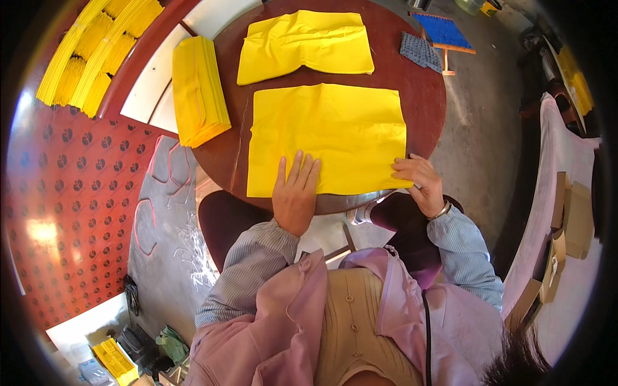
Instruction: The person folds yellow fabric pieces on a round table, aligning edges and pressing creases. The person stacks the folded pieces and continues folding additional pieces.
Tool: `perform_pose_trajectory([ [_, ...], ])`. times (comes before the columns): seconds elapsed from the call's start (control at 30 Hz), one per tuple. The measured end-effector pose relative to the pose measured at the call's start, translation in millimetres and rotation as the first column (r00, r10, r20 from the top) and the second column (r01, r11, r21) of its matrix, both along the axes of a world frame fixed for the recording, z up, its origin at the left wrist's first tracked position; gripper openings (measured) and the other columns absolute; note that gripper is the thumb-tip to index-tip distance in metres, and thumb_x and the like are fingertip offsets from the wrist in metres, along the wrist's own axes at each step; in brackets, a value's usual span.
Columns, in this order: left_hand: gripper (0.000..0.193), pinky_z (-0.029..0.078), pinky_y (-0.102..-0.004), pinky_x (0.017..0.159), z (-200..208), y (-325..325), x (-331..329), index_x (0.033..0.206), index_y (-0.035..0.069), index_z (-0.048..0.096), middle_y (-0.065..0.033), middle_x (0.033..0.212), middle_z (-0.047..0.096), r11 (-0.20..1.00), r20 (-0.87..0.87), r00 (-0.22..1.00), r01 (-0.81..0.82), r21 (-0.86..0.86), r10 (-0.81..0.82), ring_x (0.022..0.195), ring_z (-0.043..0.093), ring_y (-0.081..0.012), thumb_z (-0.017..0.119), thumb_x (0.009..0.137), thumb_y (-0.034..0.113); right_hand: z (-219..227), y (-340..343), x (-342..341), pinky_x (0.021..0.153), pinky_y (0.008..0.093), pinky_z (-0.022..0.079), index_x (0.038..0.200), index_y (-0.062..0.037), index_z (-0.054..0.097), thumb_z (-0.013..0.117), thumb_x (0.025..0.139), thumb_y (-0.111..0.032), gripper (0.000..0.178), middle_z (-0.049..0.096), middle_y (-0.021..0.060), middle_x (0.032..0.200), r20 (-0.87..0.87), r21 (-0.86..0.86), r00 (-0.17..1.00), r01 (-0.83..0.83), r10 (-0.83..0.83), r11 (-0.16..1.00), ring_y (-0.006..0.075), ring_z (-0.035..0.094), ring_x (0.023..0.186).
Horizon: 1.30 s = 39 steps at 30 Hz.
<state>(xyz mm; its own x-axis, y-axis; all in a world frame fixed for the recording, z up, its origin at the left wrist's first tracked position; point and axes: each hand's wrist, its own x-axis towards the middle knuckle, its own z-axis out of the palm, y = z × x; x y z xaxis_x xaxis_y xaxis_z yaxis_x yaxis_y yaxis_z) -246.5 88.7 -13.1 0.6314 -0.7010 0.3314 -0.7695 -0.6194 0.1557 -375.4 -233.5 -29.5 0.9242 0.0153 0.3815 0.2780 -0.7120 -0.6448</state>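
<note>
A large yellow paper sheet (328, 138) lies spread flat on the round dark-red table (425, 109), covering the part of the tabletop nearest the person, its near edge reaching the table's rim. The left hand (295, 193) rests palm down on the sheet's near left portion, fingers straight and together, pressing it flat and grasping nothing. The right hand (421, 183) is at the sheet's near right corner, fingers curled and pinching the paper's edge where it meets the table rim; a metal bangle (441, 210) circles that wrist. Beyond the sheet, toward the far side of the table, lies a second yellow sheet (306, 46), already folded and somewhat creased, with a notch along its near edge; the two sheets are just apart. To the left of the sheet, overhanging the table's left edge, sits a thick stack of yellow paper (197, 90), squared and neat. Farther left of the table, bundles of yellow paper (96, 48) lie fanned on the red patterned floor (71, 193). To the right of the table's far edge, a blue studded board on a wooden frame (444, 32) stands on the grey floor with a grey studded mat (420, 51) beside it. The person wears a striped blue shirt under a pale pink garment.
</note>
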Motion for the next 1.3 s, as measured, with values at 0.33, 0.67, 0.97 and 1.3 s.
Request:
perform_pose_trajectory([
  [0.33, 0.066, 0.039, -0.0522, 0.125, -6, -9, -4, 0.155, 0.000, 0.054, -0.0196, 0.159, 0.055, 0.949, -0.185, 0.937, 0.267, -0.165, -0.296, 0.150, 0.051, -0.0355, 0.056, 0.090, -0.003, 17, -1, -6, 0.123, 0.0574, 0.037, 0.131, -0.0136, 0.074, 0.074, 0.083, 0.000, 0.049, 0.073, 0.0065, 0.140, 0.012, -0.246, 0.999, -0.038, 0.042, 0.969, 0.0302, 0.061, 0.141],
  [0.67, 0.066, 0.043, -0.0491, 0.123, 11, 51, 37, 0.152, 0.005, 0.057, -0.0167, 0.154, 0.060, 0.950, -0.338, 0.890, 0.309, -0.047, -0.306, 0.147, 0.054, -0.0353, 0.059, 0.088, -0.007, 16, -18, 10, 0.133, 0.0628, 0.016, 0.146, -0.0216, 0.068, 0.068, 0.096, -0.012, 0.051, 0.067, 0.0002, 0.150, -0.254, -0.299, 0.950, -0.256, 0.182, 0.919, 0.0261, 0.052, 0.151],
  [0.97, 0.087, 0.048, -0.0389, 0.112, 5, 118, 99, 0.164, 0.008, 0.039, -0.0156, 0.132, 0.076, 0.940, -0.740, 0.648, -0.106, -0.324, -0.182, 0.122, 0.072, -0.0313, 0.076, 0.086, -0.007, 6, -33, 20, 0.125, 0.0505, 0.032, 0.130, -0.0141, 0.078, 0.069, 0.103, -0.011, 0.029, 0.078, 0.0055, 0.130, -0.303, 0.008, 0.952, -0.044, 0.045, 0.999, 0.0266, 0.068, 0.128],
  [1.3, 0.097, 0.056, -0.0314, 0.079, 4, 91, 77, 0.165, -0.006, 0.025, -0.0113, 0.082, 0.076, 0.804, -0.723, 0.670, -0.519, -0.291, 0.170, 0.076, 0.073, -0.0187, 0.082, 0.087, 0.003, -25, -1, 25, 0.093, 0.0321, 0.050, 0.116, -0.0029, 0.073, 0.086, 0.093, -0.013, 0.029, 0.074, 0.0045, 0.098, -0.266, 0.293, 0.859, 0.505, -0.438, 0.812, 0.0168, 0.064, 0.098],
])
